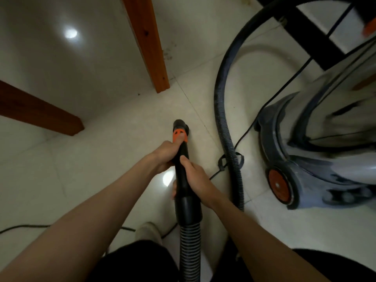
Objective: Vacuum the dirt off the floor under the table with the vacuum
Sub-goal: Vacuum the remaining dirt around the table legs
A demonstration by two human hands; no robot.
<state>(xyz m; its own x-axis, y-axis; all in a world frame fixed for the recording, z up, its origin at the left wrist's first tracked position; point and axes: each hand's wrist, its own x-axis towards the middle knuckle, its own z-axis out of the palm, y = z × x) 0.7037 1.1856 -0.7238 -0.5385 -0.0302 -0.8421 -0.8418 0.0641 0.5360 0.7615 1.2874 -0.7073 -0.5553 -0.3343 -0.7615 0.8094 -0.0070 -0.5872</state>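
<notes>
Hands both wrapped round black vacuum wand [181,159]: left hand [165,154] forward, thumb on orange collar, right hand [195,178] behind. Nozzle tip low over pale floor [101,159], near wooden table leg [151,53]. Dirt specks [167,54] beside leg, possibly scuffs; blurred canister [317,149] at right.

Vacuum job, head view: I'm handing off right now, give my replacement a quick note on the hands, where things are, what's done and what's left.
Left hand grips the black vacuum wand near its orange slider, thumb on it.
Right hand grips the wand just behind.
Nozzle end sits over open tile, short of the wooden table legs.
Canister stands to the right, hose looping back to the wand.
Dark specks lie by the far leg.
Left to do: vacuum under the table; nothing there looks cleaned yet.
</notes>
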